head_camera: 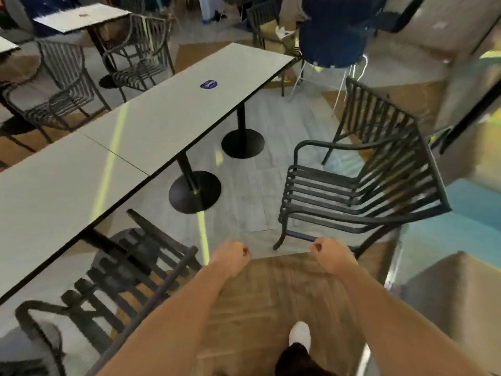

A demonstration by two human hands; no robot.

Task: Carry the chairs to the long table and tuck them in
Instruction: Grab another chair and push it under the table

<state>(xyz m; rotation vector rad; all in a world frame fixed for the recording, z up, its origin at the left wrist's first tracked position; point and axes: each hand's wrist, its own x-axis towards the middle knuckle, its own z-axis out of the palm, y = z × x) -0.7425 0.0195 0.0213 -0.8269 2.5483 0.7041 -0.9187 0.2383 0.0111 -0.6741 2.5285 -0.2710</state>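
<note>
Chair direction: the dark slatted metal armchair [360, 183] stands on the pale floor to the right of the long grey table [162, 118], apart from it, its seat front facing the table, backrest away.
Chair look: horizontal seat slats, vertical back bars, curved armrests.
Tucked chair: a second dark slatted chair [116, 278] sits partly under the table's near edge.
Left hand [231, 257]: fingers curled into a fist, holding nothing.
Right hand [332, 255]: fingers curled, empty, just before the armchair's front leg.
Sticker: a blue round sticker [208, 83] lies on the tabletop.
</note>
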